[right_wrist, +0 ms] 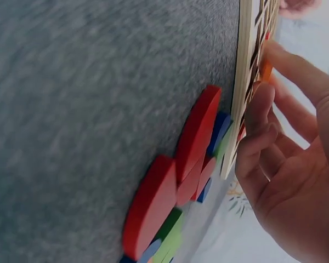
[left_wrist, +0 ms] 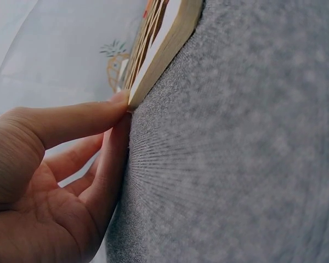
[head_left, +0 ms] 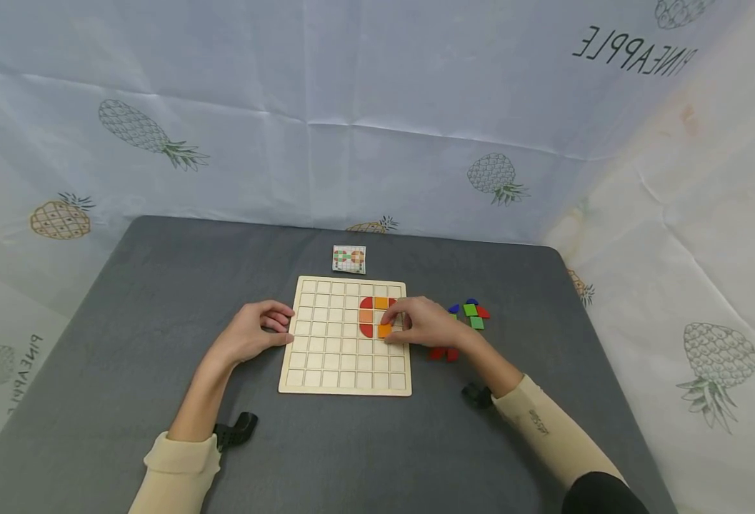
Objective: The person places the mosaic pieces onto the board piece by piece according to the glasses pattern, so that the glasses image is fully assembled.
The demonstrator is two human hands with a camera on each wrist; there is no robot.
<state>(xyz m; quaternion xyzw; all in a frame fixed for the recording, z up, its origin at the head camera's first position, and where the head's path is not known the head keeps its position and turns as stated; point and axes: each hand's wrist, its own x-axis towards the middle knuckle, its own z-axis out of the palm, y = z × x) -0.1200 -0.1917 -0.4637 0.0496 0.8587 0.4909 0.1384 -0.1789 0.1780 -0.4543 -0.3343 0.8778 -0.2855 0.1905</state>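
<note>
While left hand (head_left: pixel 247 334) touches wooden board (head_left: pixel 335 363), thumb and fingers apart, right hand (head_left: pixel 427 323) pinches orange tile (head_left: pixel 384 331).

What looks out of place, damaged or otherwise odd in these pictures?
The lettering on the cloth reads backwards, strange for printed words. The board shows no visible damage, and I see nothing spilled.

I'm watching a smooth, matt wooden board (head_left: pixel 345 391) lying on a rough, cloth-looking tabletop (head_left: pixel 351 457) — smooth red pieces (right_wrist: pixel 197 130) are sitting toward the tabletop's right edge, creased fabric (head_left: pixel 223 43) hanging beyond the far edge.
</note>
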